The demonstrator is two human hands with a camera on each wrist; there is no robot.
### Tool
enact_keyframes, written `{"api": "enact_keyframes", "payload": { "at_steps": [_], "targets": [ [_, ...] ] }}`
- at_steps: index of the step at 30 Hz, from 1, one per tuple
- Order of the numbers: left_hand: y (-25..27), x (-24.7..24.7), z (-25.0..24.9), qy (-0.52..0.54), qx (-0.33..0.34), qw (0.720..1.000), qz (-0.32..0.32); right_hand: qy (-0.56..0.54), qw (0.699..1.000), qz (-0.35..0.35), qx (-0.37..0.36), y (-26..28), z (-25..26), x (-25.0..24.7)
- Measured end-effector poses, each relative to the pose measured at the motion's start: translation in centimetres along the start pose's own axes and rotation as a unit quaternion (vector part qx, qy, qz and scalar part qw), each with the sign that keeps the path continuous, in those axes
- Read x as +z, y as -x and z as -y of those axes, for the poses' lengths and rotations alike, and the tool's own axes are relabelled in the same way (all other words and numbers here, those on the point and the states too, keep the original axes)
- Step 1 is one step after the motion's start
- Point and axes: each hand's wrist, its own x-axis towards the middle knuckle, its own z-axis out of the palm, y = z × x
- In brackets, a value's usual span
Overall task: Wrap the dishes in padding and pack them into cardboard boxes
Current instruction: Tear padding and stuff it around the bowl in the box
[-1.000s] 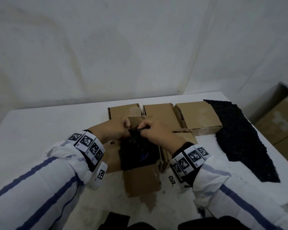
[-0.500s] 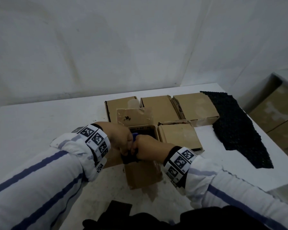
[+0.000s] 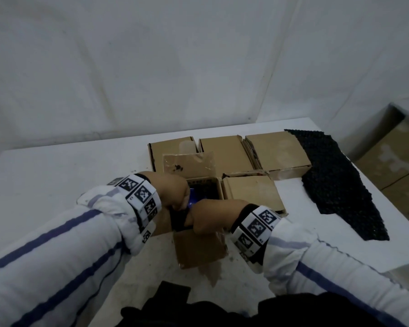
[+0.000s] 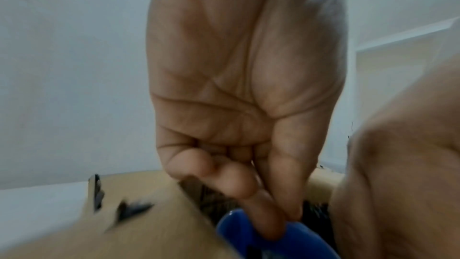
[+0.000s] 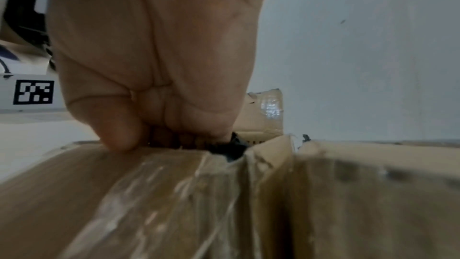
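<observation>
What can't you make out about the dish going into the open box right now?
- Blue dish: head view shows a sliver; both hands and the black padding cover the rest.
- Its shape: cut off by the left wrist view's bottom edge, blurred.
- Right hand: fingertips hidden behind the open box flap.

Both hands push a blue dish into the open box.

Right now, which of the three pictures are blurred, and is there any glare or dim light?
Head view: dim and grey, fairly sharp; the open box and padding sheet read clearly. Left wrist view: the blue dish and the cardboard below are smeared; the left hand is sharper. Right wrist view: tape on the cardboard flap shows pale glare, and the right hand is soft.
</observation>
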Motion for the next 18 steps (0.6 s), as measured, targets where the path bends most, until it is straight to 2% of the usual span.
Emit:
{"api": "enact_keyframes", "payload": {
  "at_steps": [2,4,6,8,12,16,18],
  "targets": [
    [0.4,-1.3,-0.5,0.041,0.02,0.997,-0.06,-0.028,0.999,-0.023,-0.024,0.6,-0.9,-0.4],
    [0.0,-2.5,-1.6,0.057,0.037,0.99,-0.125,-0.111,0.988,-0.108,-0.022,1.4,-2.7,-0.9],
    [-0.8,-3.8,-3.3,0.081,0.051,0.979,-0.177,-0.225,0.952,-0.208,0.017,2.1,-5.2,-1.5],
    [-1.9,-4.9,-5.5,0.111,0.05,0.967,-0.222,-0.323,0.9,-0.285,0.063,2.9,-8.5,-1.8],
    [-5.1,-6.5,-10.8,0.15,0.06,0.957,-0.24,-0.405,0.815,-0.389,0.144,5.5,-15.6,-1.1],
    [-9.2,-7.4,-16.2,0.177,0.083,0.952,-0.237,-0.41,0.776,-0.421,0.227,7.3,-23.1,0.9],
    [-11.6,-7.8,-18.8,0.203,0.081,0.949,-0.226,-0.384,0.769,-0.435,0.267,8.1,-26.6,2.4]
  ]
}}
